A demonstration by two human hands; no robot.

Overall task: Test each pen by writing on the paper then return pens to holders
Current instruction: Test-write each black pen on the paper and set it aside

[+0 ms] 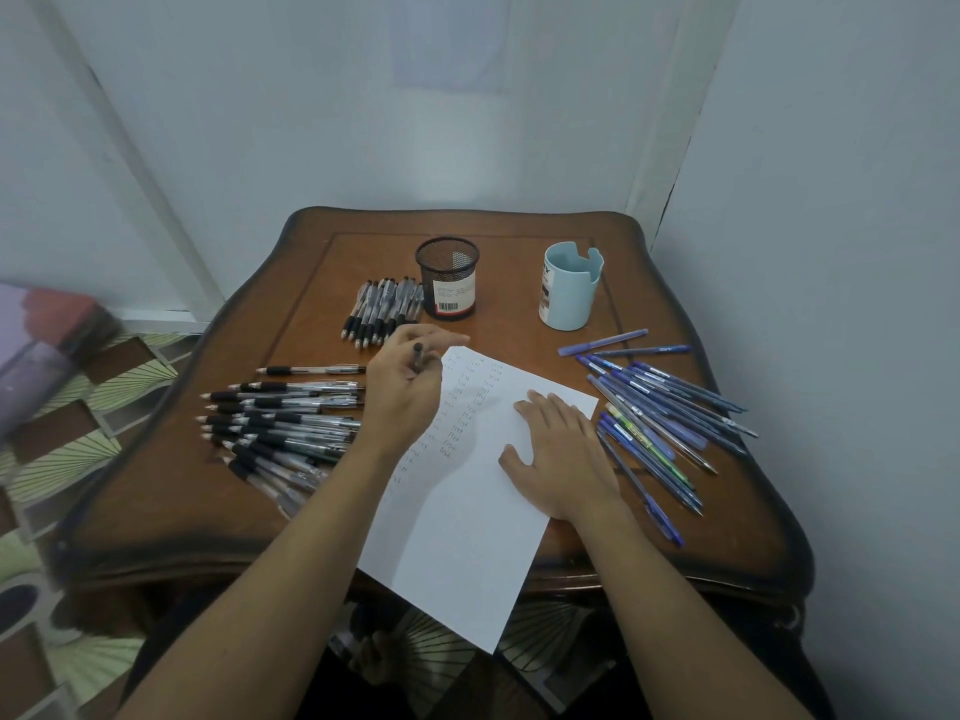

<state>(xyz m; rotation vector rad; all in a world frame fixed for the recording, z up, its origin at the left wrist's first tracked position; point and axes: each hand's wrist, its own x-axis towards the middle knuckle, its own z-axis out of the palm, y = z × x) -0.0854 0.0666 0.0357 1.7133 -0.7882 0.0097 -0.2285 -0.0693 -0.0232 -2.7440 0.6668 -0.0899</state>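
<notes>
A white sheet of paper (467, 522) lies tilted on the wooden table (171, 501), its near corner hanging over the front edge, with rows of small written marks on its far left part. My left hand (408, 387) grips a black pen (417, 357) upright at the paper's far left corner. My right hand (563, 454) rests flat on the paper's right side. A black mesh holder (448, 278) and a light blue holder (569, 285) stand at the back. Black pens (285, 423) lie in a pile at left, and blue pens (660, 413) are scattered at right.
A second row of black pens (382, 309) lies beside the mesh holder. The table stands in a corner between pale walls. A patterned floor and a purple-and-red object (47, 335) are at the left.
</notes>
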